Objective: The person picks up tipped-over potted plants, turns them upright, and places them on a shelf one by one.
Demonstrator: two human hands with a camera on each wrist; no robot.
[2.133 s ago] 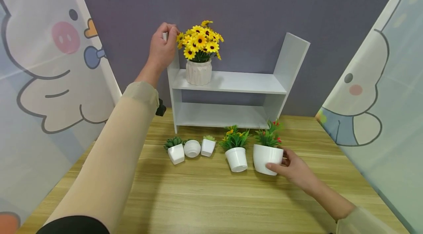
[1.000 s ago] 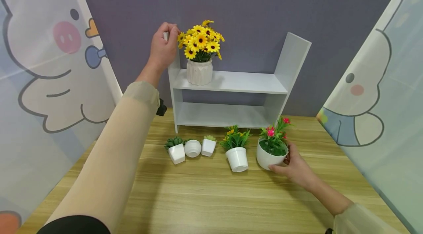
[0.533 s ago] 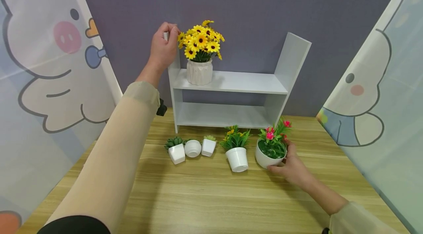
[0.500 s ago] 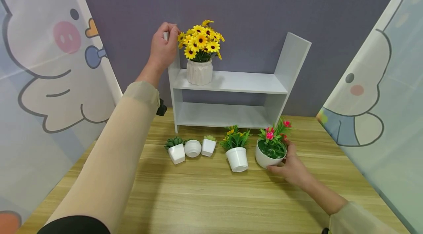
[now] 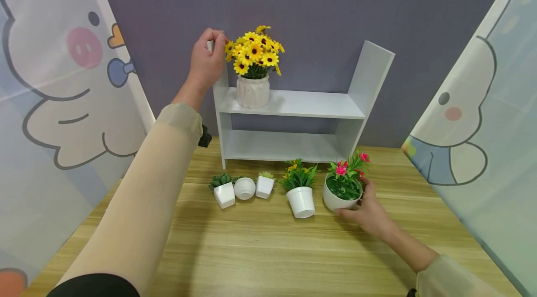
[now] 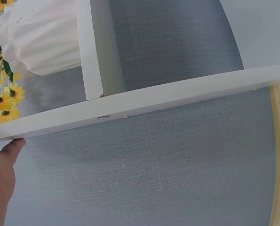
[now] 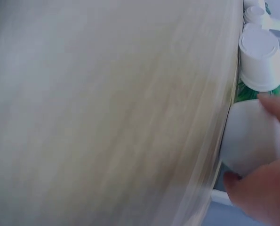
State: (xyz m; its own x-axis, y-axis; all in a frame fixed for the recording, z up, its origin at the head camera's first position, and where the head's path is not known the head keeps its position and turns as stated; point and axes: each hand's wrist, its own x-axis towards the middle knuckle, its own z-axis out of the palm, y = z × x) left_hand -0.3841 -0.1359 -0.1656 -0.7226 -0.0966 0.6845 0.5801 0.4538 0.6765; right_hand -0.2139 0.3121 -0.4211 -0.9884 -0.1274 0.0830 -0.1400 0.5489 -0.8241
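At the top of the white shelf's (image 5: 302,108) left side panel (image 5: 220,96), my left hand (image 5: 205,61) grips the edge. The left wrist view shows the thumb (image 6: 12,149) against that panel. My right hand (image 5: 371,215) holds a white pot (image 5: 337,200) by its right side, thumb low at the front and fingers behind. Green leaves and pink-red flowers (image 5: 341,168) rise from this pot, which stands upright on the table (image 5: 268,255). A pot of yellow daisies (image 5: 253,92) stands on the upper shelf board, near my left hand.
Just left of the held pot, a white pot with yellow-green leaves (image 5: 301,203) lies tipped. Farther left lie a succulent pot (image 5: 224,195), a round pot (image 5: 244,189) and another small pot (image 5: 264,187). Printed cartoon panels (image 5: 75,115) flank the table, with a grey wall (image 5: 310,8) behind.
My right hand has turned the pink-flowered pot from lying tipped to upright, its top now showing, then shifted it slightly left. The left hand stays on the shelf panel.
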